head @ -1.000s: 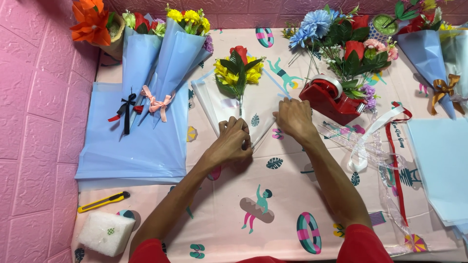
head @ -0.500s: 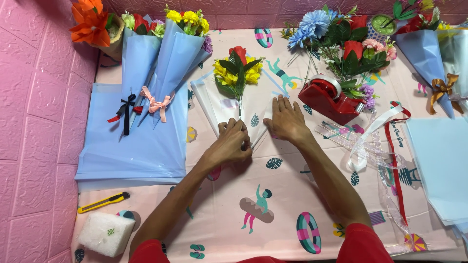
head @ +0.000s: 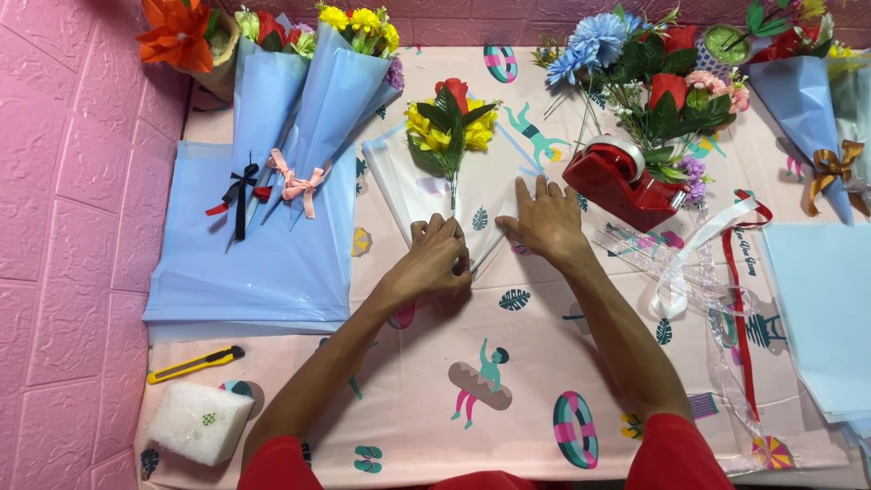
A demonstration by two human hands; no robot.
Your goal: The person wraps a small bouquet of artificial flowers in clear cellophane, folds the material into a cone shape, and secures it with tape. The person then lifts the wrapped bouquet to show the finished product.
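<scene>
Two hands wrap our small bouquet [head: 451, 127] in clear cellophane [head: 399, 186]: left hand [head: 435, 263] pinches the stems, right hand [head: 543, 220] lies flat, fingers spread. We judge the slick film could spring open if the pinch loosens

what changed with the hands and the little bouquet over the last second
The right hand slid left, away from the red tape dispenser, and now lies flat on the clear wrap beside the flower stems. The left hand stayed pinching the wrap at the base of the stems. The yellow and red flowers, the wrapped blue bouquets and the yellow utility knife did not move.
</scene>
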